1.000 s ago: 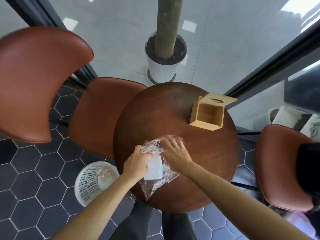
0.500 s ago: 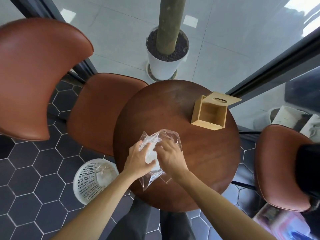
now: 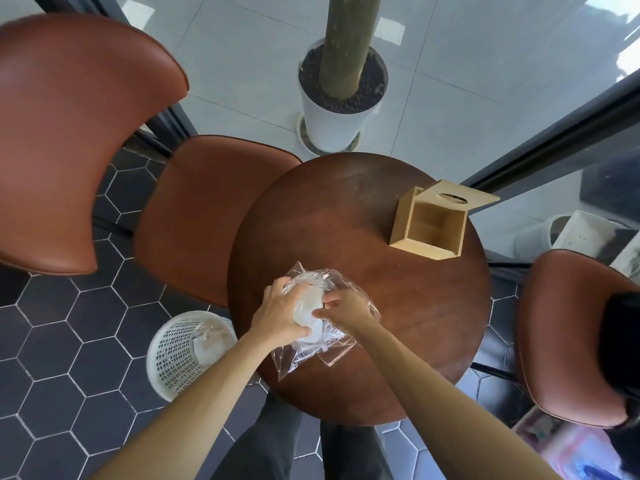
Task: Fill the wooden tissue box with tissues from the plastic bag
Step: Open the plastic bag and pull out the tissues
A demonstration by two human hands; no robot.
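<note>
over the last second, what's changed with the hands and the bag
The right hand left the plastic bag's top and came in beside the left hand, pinching at the white tissues. The left hand kept its grip. The wooden tissue box stayed open and empty.

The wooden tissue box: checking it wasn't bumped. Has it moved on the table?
No. The wooden tissue box sits at the same far right spot near the table edge, lid open.

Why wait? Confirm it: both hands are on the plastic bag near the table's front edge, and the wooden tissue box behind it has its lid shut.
Not shut. The head view shows the wooden tissue box open and empty, its lid tipped back. The rest holds.
</note>
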